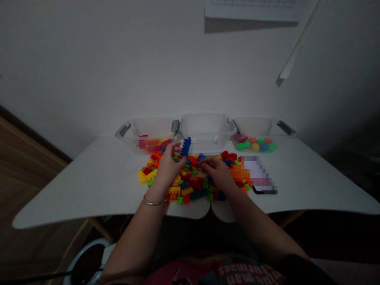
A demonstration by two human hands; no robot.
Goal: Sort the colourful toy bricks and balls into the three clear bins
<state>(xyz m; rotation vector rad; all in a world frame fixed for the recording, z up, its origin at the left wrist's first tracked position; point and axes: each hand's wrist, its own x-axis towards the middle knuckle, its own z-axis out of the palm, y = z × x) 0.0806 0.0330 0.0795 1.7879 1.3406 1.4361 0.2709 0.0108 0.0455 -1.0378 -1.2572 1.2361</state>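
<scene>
A blue notched toy block [186,147] stands up from the fingers of my left hand [171,163], which is closed on it above the pile. Beneath both hands lies a heap of colourful plastic building blocks [187,190] in red, orange, yellow, green and blue. My right hand [218,169] reaches over the right part of this heap, thumb and fingertips pinched together. What its fingertips hold, if anything, is too small to make out.
Three transparent bins line the wall: the left bin [133,147] contains red, orange and yellow pieces, the middle bin [204,118] stands between, and the right bin [252,123] contains coloured balls [255,147]. A phone [259,176] lies right of the heap on the white table [97,182].
</scene>
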